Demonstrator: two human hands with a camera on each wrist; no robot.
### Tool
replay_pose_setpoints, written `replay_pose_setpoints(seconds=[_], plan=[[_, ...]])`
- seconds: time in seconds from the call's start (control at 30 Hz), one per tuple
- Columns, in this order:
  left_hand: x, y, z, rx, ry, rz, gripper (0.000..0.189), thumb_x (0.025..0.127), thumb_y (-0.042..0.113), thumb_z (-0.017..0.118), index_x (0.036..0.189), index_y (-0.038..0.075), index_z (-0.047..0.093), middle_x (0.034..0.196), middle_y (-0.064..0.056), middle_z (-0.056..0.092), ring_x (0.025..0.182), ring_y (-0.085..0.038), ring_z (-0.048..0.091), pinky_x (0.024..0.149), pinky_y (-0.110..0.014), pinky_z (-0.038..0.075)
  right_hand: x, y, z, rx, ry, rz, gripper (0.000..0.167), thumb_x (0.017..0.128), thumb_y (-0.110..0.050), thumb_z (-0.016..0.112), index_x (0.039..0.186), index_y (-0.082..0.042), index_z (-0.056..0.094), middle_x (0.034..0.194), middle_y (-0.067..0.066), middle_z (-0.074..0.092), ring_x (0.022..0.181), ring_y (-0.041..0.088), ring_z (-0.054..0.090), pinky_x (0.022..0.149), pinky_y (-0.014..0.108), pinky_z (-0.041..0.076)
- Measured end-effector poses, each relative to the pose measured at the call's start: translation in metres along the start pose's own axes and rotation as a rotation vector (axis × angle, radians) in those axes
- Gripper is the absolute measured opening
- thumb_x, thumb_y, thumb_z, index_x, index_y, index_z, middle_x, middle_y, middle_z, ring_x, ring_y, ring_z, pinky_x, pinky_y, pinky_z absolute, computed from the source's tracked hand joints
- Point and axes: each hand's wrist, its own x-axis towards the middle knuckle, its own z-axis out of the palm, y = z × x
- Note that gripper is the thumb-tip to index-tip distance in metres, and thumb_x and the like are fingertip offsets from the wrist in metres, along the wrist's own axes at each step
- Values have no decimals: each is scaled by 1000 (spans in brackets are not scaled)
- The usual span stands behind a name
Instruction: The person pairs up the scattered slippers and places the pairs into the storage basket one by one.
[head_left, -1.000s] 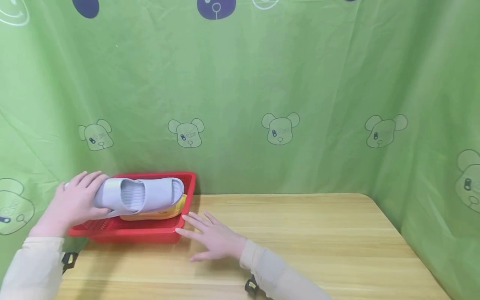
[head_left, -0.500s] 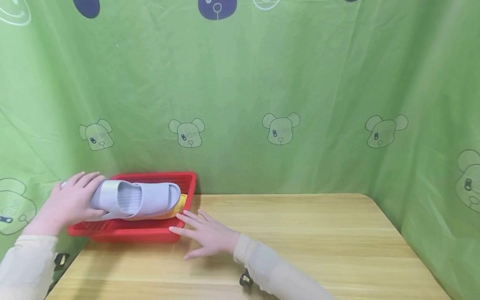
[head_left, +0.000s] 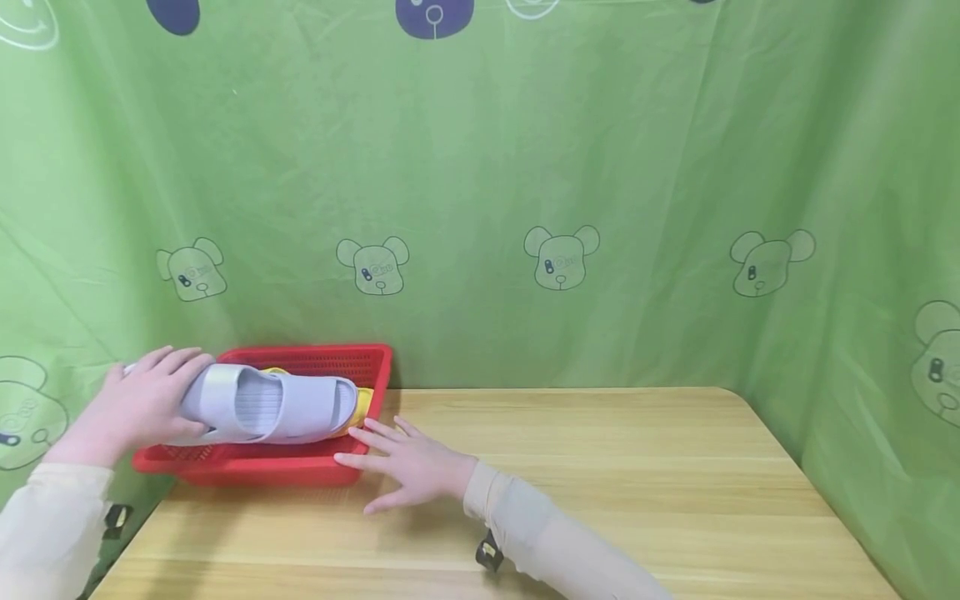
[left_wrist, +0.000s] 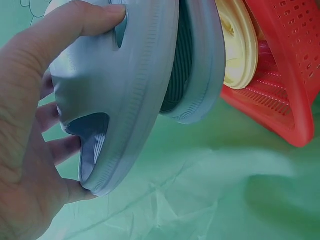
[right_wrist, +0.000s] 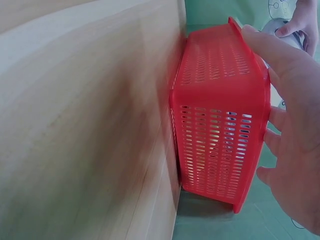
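Observation:
My left hand grips one end of a pair of pale lavender slippers, its thumb on the near side. The slippers lie lengthwise over the red basket; in the left wrist view one slipper is in the fingers and the other sits against it. Beneath them, partly hidden, a yellow slipper rests in the basket. With fingers spread, my right hand is at the basket's front right corner, fingertips right at the rim, as the right wrist view also shows.
The basket stands at the back left of the wooden table, its left end reaching the table's edge. A green curtain printed with bear heads hangs behind and at both sides.
The lavender slippers have come down a little and slightly left into the basket, showing more of the basket's back wall. My right hand has shifted slightly left along the rim.

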Motion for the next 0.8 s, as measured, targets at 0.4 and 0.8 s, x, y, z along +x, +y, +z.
replay_pose_setpoints(seconds=[0.4,0.8], plan=[[6,8,1,-19,-76,7,89,55,40,87,132,10,54,133,-20,56,121,-48,45,87,-79,35,-1,-2,-2,36,-20,7,80,89,-69,47,154,-45,7,166,-2,5,154,21,0,120,57,17],[10,8,6,-12,-108,8,91,54,41,86,133,9,53,132,-21,56,120,-47,45,87,-79,35,1,-2,-1,131,-26,48,68,92,-70,38,152,-49,12,166,-2,10,154,21,1,121,58,12]])
